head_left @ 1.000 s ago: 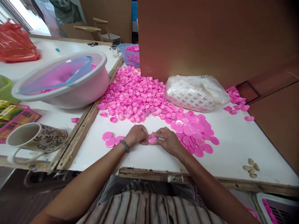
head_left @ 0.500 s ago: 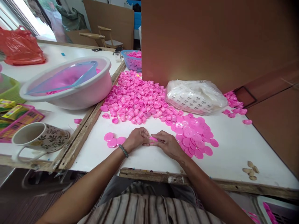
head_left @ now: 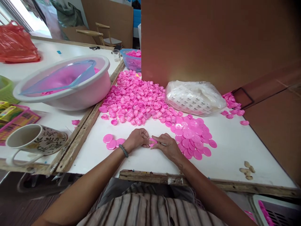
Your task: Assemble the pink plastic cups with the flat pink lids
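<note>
My left hand [head_left: 137,139] and my right hand [head_left: 166,144] meet at the front middle of the white table [head_left: 235,150], both pinched on one small pink plastic piece [head_left: 152,141] between their fingertips. A beaded bracelet sits on my left wrist. Three flat pink discs [head_left: 111,142] lie just left of my left hand. A spread of several pink discs [head_left: 194,135] lies right of my right hand. A big heap of small pink cups [head_left: 138,100] fills the table beyond my hands.
A clear bag of white printed labels [head_left: 194,97] lies behind the discs, against a brown cardboard wall [head_left: 211,40]. A pink basin [head_left: 63,83] and a patterned mug [head_left: 35,139] stand on the left table. Peanut shells [head_left: 246,170] lie at the front right. A blue basket [head_left: 131,59] stands far back.
My hands stay together on the pink piece, its angle shifting slightly between my fingers. The view has bobbed a little; nothing else on the table has moved.
</note>
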The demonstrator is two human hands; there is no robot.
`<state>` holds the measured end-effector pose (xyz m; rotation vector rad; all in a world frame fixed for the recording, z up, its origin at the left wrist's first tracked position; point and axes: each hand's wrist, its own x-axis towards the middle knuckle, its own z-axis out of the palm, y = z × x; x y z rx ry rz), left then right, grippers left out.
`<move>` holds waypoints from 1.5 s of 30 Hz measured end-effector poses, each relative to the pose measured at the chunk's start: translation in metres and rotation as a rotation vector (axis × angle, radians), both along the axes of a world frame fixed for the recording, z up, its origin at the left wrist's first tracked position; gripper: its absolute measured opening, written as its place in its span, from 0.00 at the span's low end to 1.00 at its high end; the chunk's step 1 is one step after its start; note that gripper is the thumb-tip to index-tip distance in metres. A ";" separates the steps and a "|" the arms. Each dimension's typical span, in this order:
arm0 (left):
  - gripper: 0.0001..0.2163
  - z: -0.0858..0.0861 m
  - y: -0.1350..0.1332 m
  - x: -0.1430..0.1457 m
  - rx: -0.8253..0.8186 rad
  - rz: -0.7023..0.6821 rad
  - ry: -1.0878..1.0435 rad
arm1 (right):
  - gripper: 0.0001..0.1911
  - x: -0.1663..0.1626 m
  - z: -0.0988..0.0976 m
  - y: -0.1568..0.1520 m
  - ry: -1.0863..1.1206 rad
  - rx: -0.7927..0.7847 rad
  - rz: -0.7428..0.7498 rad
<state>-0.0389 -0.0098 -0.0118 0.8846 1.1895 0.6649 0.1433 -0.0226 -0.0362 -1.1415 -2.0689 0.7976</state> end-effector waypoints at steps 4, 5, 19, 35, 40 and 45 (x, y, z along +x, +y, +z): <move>0.17 -0.001 -0.005 0.000 0.126 0.045 0.008 | 0.12 0.000 0.005 -0.002 0.100 -0.177 -0.004; 0.16 0.000 -0.007 0.000 0.143 0.049 0.011 | 0.12 0.001 0.006 -0.002 0.114 -0.202 -0.010; 0.11 0.004 -0.024 0.003 0.041 0.147 0.064 | 0.15 -0.004 0.007 -0.003 -0.202 0.233 0.108; 0.17 0.003 -0.024 0.000 0.101 0.104 0.062 | 0.14 -0.006 0.012 -0.004 -0.144 0.155 0.043; 0.19 0.001 -0.025 -0.002 0.098 0.065 0.031 | 0.18 -0.005 0.017 -0.007 -0.140 0.178 0.091; 0.16 0.008 -0.021 0.000 0.040 0.041 0.096 | 0.12 -0.010 0.023 -0.007 -0.221 0.164 0.189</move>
